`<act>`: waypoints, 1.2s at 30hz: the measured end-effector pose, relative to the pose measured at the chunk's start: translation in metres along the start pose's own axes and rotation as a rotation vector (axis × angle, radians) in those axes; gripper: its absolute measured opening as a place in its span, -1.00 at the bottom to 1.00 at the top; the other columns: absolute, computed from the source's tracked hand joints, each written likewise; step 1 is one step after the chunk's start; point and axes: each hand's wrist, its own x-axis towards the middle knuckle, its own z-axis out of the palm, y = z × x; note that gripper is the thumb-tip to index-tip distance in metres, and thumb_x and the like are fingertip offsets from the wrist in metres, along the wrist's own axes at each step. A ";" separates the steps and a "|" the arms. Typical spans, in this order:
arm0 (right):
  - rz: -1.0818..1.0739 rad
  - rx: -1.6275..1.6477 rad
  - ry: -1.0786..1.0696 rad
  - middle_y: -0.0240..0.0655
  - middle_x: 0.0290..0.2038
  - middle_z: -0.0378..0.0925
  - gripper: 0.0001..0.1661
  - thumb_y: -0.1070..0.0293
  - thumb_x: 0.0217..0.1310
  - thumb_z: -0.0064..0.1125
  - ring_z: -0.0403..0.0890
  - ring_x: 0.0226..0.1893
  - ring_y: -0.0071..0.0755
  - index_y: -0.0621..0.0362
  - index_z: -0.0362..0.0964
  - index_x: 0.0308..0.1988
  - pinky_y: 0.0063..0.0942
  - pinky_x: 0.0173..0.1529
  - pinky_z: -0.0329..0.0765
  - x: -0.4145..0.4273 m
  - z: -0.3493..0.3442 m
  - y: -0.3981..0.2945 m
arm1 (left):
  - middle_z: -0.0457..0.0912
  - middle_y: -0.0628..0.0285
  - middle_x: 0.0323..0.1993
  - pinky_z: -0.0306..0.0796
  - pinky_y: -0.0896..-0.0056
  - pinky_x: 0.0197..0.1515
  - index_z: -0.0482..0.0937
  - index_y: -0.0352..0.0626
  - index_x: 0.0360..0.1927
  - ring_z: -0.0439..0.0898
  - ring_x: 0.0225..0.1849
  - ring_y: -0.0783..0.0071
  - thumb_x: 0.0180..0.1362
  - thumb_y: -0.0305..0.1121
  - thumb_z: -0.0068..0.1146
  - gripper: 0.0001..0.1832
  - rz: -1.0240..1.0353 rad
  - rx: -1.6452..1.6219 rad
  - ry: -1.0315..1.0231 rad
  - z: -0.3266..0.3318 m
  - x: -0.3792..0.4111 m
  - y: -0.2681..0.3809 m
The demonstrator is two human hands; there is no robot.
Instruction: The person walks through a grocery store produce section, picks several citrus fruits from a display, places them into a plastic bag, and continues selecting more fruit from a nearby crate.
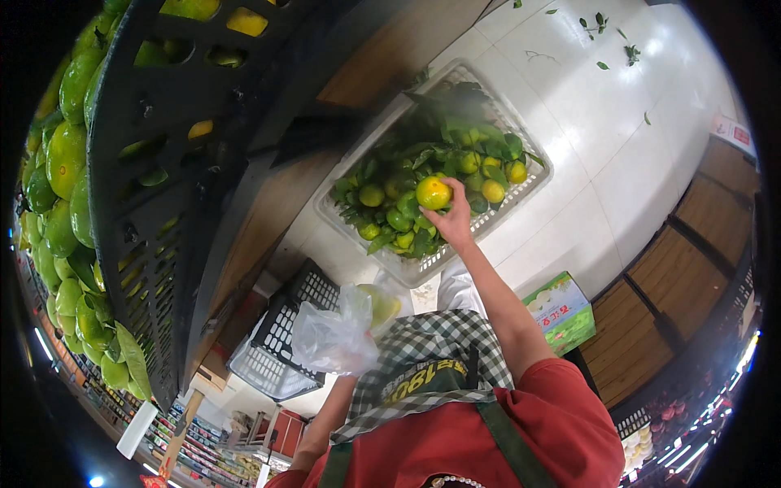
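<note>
A yellow-green citrus fruit (434,193) is pinched between the thumb and fingers of my right hand (452,215). Below that hand, a pale plastic crate (545,175) on the floor holds many leafy green and yellow citrus fruits (399,219). My left hand (351,360) is at my waist, mostly hidden by a thin clear plastic bag (334,332) that it holds. A yellow-green shape (379,305), apparently fruit, shows through the bag's far side.
To the left rises a black slatted display crate (140,201) heaped with green citrus fruits (64,165). Dark and clear crates (274,354) are stacked lower left. At right are a green printed carton (561,311) and a wooden display (677,268). Loose leaves (632,55) lie on the floor.
</note>
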 end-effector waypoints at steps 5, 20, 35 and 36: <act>-0.195 0.239 0.087 -0.16 0.12 0.31 -0.13 0.57 -0.22 0.47 0.44 0.10 -0.22 0.10 0.16 0.11 -0.38 0.16 0.44 -0.009 -0.012 -0.034 | 0.36 0.33 -0.66 0.25 0.46 -0.41 0.31 -0.11 -0.70 0.36 -0.55 0.51 0.37 -0.20 -0.05 -0.52 -0.257 -0.225 -0.024 -0.018 0.033 0.067; 0.436 1.077 -0.114 -0.19 0.11 0.46 -0.38 -0.06 0.38 -0.04 0.44 0.07 -0.40 0.19 0.24 0.17 -0.36 0.20 0.35 -0.010 -0.036 -0.048 | 0.36 0.27 -0.67 0.21 0.47 -0.32 0.34 -0.09 -0.68 0.36 -0.51 0.51 0.40 0.07 -0.22 -0.41 -0.476 -0.488 0.066 -0.025 0.047 0.137; 0.504 1.793 -0.576 -0.19 0.02 0.50 -0.15 -0.28 0.28 -0.10 0.52 0.02 -0.08 0.16 0.17 0.28 0.13 0.26 0.33 -0.045 -0.120 -0.191 | 0.38 0.26 -0.66 0.26 0.39 -0.09 0.38 -0.13 -0.68 0.44 -0.45 0.43 0.38 0.04 -0.13 -0.42 -0.336 -0.587 0.142 -0.079 0.033 0.235; 0.517 1.811 -0.561 -0.19 0.02 0.50 -0.18 -0.26 0.30 -0.14 0.52 0.01 -0.10 0.16 0.18 0.27 0.12 0.25 0.35 -0.045 -0.122 -0.196 | 0.38 0.26 -0.66 0.26 0.39 -0.08 0.38 -0.13 -0.68 0.44 -0.45 0.42 0.37 0.04 -0.12 -0.42 -0.321 -0.595 0.150 -0.084 0.032 0.243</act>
